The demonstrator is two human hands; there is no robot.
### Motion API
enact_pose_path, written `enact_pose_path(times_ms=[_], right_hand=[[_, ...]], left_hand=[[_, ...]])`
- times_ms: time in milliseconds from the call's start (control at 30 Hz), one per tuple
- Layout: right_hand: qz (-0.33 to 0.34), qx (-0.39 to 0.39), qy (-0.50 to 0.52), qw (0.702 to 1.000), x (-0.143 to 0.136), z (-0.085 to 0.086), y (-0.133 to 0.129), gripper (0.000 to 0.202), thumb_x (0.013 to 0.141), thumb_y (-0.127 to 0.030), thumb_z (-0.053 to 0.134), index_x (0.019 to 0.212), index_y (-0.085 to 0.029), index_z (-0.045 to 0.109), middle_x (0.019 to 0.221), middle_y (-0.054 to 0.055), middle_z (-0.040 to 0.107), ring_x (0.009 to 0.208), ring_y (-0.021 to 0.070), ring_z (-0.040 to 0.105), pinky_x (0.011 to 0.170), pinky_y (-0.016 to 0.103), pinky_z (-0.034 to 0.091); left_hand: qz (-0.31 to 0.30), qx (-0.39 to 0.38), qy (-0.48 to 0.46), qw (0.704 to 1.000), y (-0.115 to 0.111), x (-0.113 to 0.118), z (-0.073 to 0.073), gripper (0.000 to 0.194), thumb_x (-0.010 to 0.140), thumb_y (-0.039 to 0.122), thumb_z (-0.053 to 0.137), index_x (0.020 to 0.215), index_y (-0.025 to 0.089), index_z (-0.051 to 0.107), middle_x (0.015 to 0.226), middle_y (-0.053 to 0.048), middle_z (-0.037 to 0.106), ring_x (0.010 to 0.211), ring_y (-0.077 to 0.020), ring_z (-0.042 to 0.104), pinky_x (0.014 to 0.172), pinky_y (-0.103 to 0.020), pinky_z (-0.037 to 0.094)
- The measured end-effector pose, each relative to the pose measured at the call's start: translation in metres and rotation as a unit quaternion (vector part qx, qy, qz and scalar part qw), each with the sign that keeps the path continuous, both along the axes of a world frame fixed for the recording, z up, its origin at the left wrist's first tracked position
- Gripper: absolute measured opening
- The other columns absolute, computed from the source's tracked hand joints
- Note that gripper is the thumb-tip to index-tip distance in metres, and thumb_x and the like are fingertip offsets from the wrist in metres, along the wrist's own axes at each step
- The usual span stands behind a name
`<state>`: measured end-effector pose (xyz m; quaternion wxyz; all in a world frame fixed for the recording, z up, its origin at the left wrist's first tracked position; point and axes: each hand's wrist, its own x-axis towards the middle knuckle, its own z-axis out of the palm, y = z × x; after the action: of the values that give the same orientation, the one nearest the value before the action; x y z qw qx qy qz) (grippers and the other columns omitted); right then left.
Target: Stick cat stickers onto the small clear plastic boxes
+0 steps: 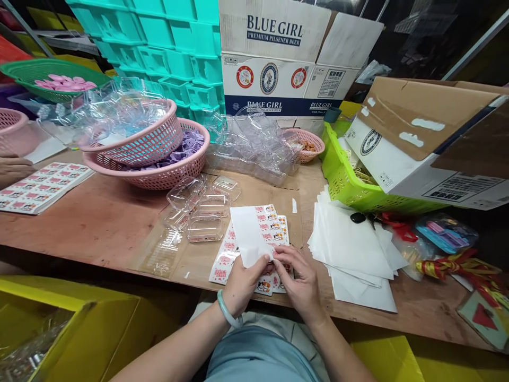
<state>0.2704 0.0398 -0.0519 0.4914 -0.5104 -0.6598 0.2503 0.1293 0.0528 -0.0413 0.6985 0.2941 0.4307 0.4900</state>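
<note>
My left hand (239, 286), with a pale green bangle at its wrist, grips the lower edge of a sticker sheet (249, 231). Much of that sheet's face is plain white; a column of red print and cartoon cats runs down its right side. My right hand (301, 280) pinches at the same edge, fingertips close to the left thumb. What exactly lies between those fingertips is too small to make out. More printed sticker sheets (221, 268) lie beneath. Just beyond, to the left, are small clear plastic boxes (205, 229), several with red-printed stickers showing.
White paper sheets (350, 249) with a black-handled tool lie at right. Pink baskets (149, 178), one holding purple pieces, stand back left. Clear plastic boxes are heaped (254, 143) behind. A green crate (352, 188) carries a carton (421, 138). Another person's hand (15, 168) rests far left.
</note>
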Motion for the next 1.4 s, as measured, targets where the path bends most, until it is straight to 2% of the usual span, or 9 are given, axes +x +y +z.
enact_pose_path(times_ms=[300, 533, 633, 900, 1067, 1133, 1233, 1333, 1400], right_hand=[[-0.074, -0.149, 0.196, 0.967, 0.002, -0.006, 0.008, 0.017, 0.084, -0.034, 0.061, 0.078, -0.018, 0.063, 0.092, 0.007, 0.067, 0.086, 0.0208, 0.065, 0.074, 0.033, 0.054], [-0.035, 0.044, -0.077, 0.995, 0.001, 0.002, -0.001, 0.012, 0.082, -0.020, 0.064, 0.093, -0.025, 0.065, 0.103, 0.007, 0.065, 0.109, 0.0254, 0.056, 0.102, 0.050, 0.038], [-0.038, 0.072, -0.081, 0.993, -0.002, 0.002, -0.003, 0.012, 0.085, -0.015, 0.059, 0.089, -0.024, 0.064, 0.094, 0.005, 0.066, 0.100, 0.0229, 0.060, 0.102, 0.050, 0.038], [-0.132, -0.086, 0.199, 0.967, 0.008, 0.004, 0.004, 0.020, 0.081, -0.038, 0.065, 0.088, -0.019, 0.059, 0.093, 0.007, 0.063, 0.088, 0.0196, 0.062, 0.079, 0.033, 0.053], [-0.038, -0.300, 0.338, 0.891, 0.015, 0.007, 0.007, 0.036, 0.076, -0.050, 0.069, 0.089, -0.017, 0.061, 0.070, 0.001, 0.062, 0.049, 0.0107, 0.052, 0.041, 0.021, 0.043], [-0.025, -0.323, 0.324, 0.889, 0.018, 0.006, 0.009, 0.034, 0.074, -0.048, 0.072, 0.084, -0.017, 0.062, 0.065, -0.001, 0.060, 0.043, 0.0076, 0.044, 0.036, 0.019, 0.035], [-0.080, -0.241, 0.236, 0.938, 0.018, 0.004, 0.012, 0.033, 0.077, -0.045, 0.069, 0.094, -0.018, 0.062, 0.072, 0.000, 0.061, 0.051, 0.0105, 0.051, 0.043, 0.022, 0.043], [-0.180, -0.027, 0.049, 0.982, 0.014, 0.005, 0.008, 0.034, 0.078, -0.034, 0.070, 0.107, -0.021, 0.058, 0.094, 0.005, 0.061, 0.084, 0.0191, 0.060, 0.074, 0.034, 0.054], [-0.137, 0.070, -0.081, 0.985, 0.009, 0.005, 0.002, 0.033, 0.079, -0.025, 0.069, 0.109, -0.023, 0.058, 0.104, 0.008, 0.060, 0.099, 0.0227, 0.058, 0.088, 0.041, 0.050]], left_hand=[[-0.004, -0.031, 0.011, 0.999, -0.002, 0.002, -0.002, 0.039, 0.072, 0.036, 0.075, 0.100, 0.010, 0.069, 0.100, -0.014, 0.072, 0.085, -0.0247, 0.069, 0.082, -0.038, 0.055], [-0.009, -0.035, -0.091, 0.995, -0.002, 0.003, 0.005, 0.048, 0.071, 0.031, 0.076, 0.114, 0.015, 0.065, 0.108, -0.012, 0.070, 0.093, -0.0244, 0.067, 0.082, -0.035, 0.054], [-0.016, -0.048, -0.105, 0.993, -0.001, 0.004, 0.006, 0.046, 0.071, 0.028, 0.076, 0.114, 0.015, 0.065, 0.105, -0.011, 0.071, 0.091, -0.0211, 0.067, 0.080, -0.030, 0.055], [-0.016, -0.089, -0.141, 0.986, -0.001, -0.002, 0.000, 0.045, 0.070, 0.021, 0.075, 0.114, 0.017, 0.065, 0.099, -0.007, 0.072, 0.088, -0.0202, 0.068, 0.084, -0.034, 0.056], [-0.056, -0.076, -0.152, 0.984, -0.005, -0.005, 0.001, 0.037, 0.075, 0.023, 0.070, 0.111, 0.015, 0.066, 0.103, -0.010, 0.072, 0.092, -0.0243, 0.068, 0.081, -0.036, 0.056], [-0.060, -0.091, -0.144, 0.984, -0.006, -0.005, 0.000, 0.032, 0.076, 0.026, 0.070, 0.104, 0.012, 0.068, 0.100, -0.011, 0.072, 0.086, -0.0235, 0.069, 0.078, -0.035, 0.056], [-0.035, -0.113, -0.109, 0.987, -0.006, -0.003, -0.003, 0.028, 0.074, 0.028, 0.074, 0.094, 0.010, 0.069, 0.089, -0.011, 0.073, 0.076, -0.0202, 0.069, 0.073, -0.033, 0.057], [-0.003, -0.113, -0.085, 0.990, -0.006, 0.000, -0.002, 0.028, 0.073, 0.028, 0.075, 0.093, 0.010, 0.068, 0.085, -0.010, 0.072, 0.075, -0.0191, 0.068, 0.075, -0.032, 0.057], [0.008, -0.093, -0.096, 0.991, -0.006, 0.004, 0.001, 0.030, 0.075, 0.029, 0.074, 0.098, 0.012, 0.067, 0.093, -0.010, 0.072, 0.082, -0.0192, 0.068, 0.078, -0.032, 0.056]])
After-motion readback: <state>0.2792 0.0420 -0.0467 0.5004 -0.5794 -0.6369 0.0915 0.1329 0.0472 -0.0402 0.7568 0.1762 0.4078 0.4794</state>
